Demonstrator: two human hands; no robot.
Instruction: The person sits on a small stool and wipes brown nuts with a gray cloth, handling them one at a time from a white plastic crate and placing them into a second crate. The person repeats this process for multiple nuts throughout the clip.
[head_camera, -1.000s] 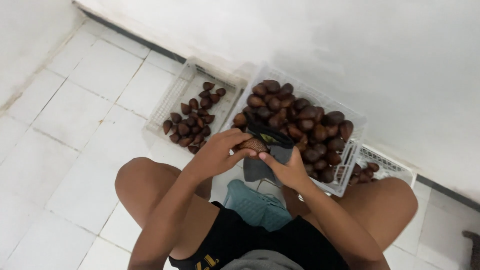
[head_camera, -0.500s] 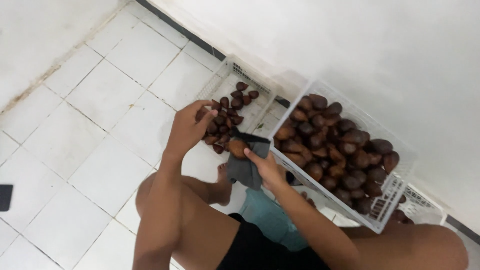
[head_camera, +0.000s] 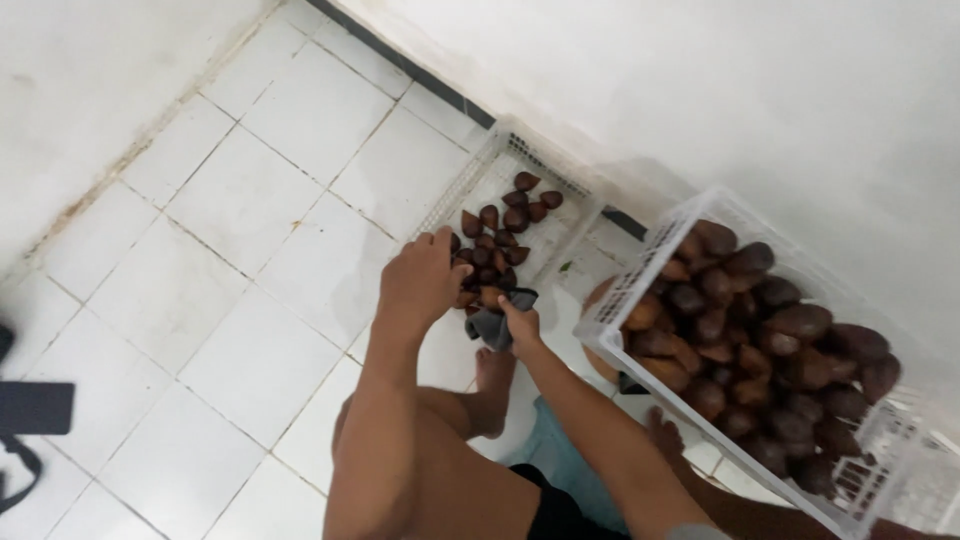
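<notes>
Over the small crate, both hands have moved; cloth gripped.

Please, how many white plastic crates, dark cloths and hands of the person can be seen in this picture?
White plastic lattice crates holding brown scaly fruits: 2
Dark grey cloth: 1
Person's hands: left hand, right hand: 2
Total: 5

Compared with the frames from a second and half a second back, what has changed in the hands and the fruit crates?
The left hand moved off the dark cloth and the big crate, over to the brown fruit in the smaller crate, and now rests on it. Whether it dropped a fruit there cannot be told. The right hand still grips the cloth. Both crates appear unmoved.
</notes>
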